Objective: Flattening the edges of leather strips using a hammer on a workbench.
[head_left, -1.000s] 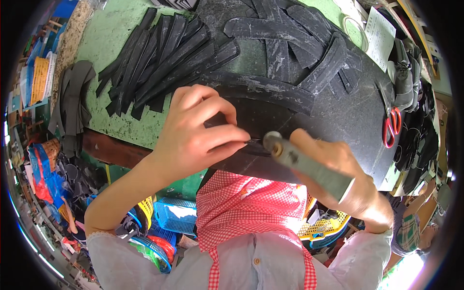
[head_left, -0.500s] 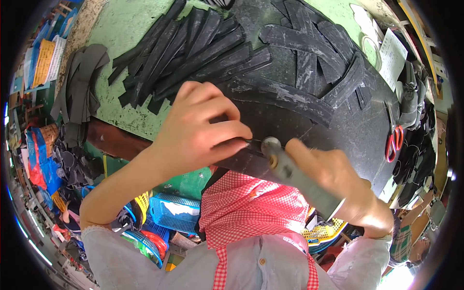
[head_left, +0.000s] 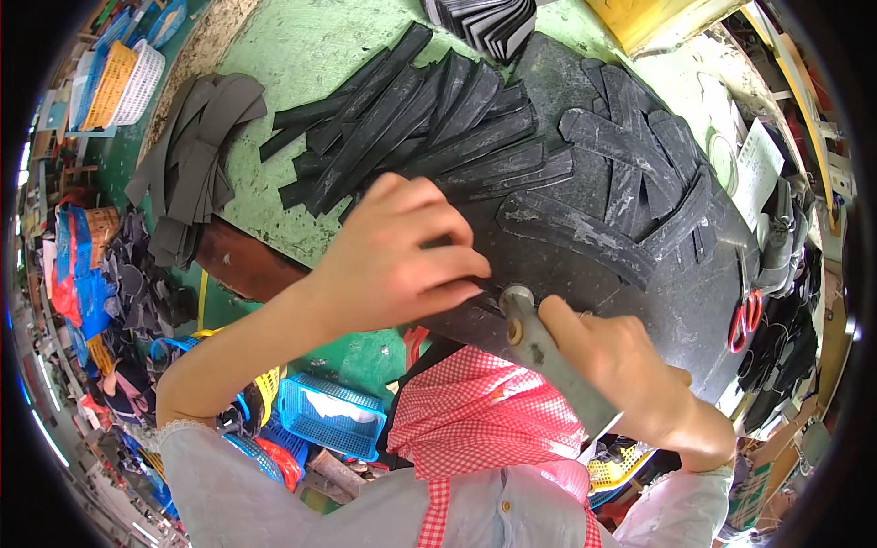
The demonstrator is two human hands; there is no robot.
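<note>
My left hand (head_left: 393, 260) is closed in a pinch over the near edge of the dark work surface. Its thumb and forefinger meet at a thin black strip (head_left: 491, 300), mostly hidden under the fingers. Close to its right, my right hand (head_left: 612, 361) grips what looks like a hammer (head_left: 557, 370) with a grey metal head. The narrow rounded end of that head lies beside my left fingertips, and the wide flat end points back toward me. Beyond both hands lie loose black strips (head_left: 411, 128) in a heap, with a second group of scuffed black strips (head_left: 630, 155) to the right.
Red-handled scissors (head_left: 745, 320) lie at the dark board's right side. Grey strips (head_left: 196, 151) hang over the table's left edge. At the far side are a fanned black stack (head_left: 484, 23) and a yellow container (head_left: 658, 18). A blue basket (head_left: 329, 416) stands below the table.
The view has shifted, bringing the yellow container and more of the fanned stack into sight. Both hands keep nearly the same pose, and the hammer stays close to the left fingertips.
</note>
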